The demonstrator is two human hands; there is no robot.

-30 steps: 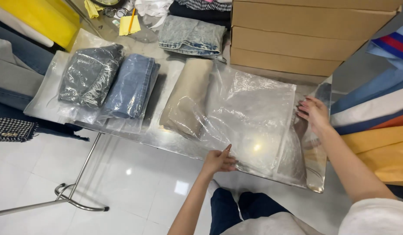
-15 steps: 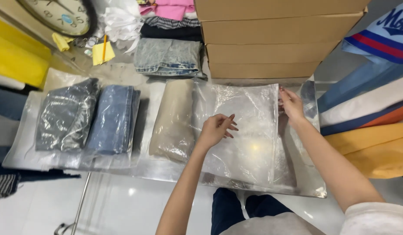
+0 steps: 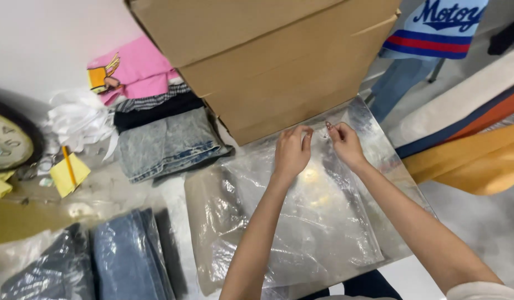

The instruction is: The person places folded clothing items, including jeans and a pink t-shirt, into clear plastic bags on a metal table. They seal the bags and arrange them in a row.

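both hands pinch far edge of clear plastic bag [image 3: 301, 222]: your left hand [image 3: 292, 153] and right hand [image 3: 344, 145] close together, fingertips narrowed on film near bag mouth, just before stack of cardboard boxes [image 3: 268, 61]. bag lies flat on table [image 3: 173, 191], beige folded garment [image 3: 212, 222] inside at left. judge it light, limp, slick, crinkly; film likely slips, so you grip at edge corners, not middle. glossy, wrinkled, see-through. bagged jeans [image 3: 129, 258] lie well apart, left.
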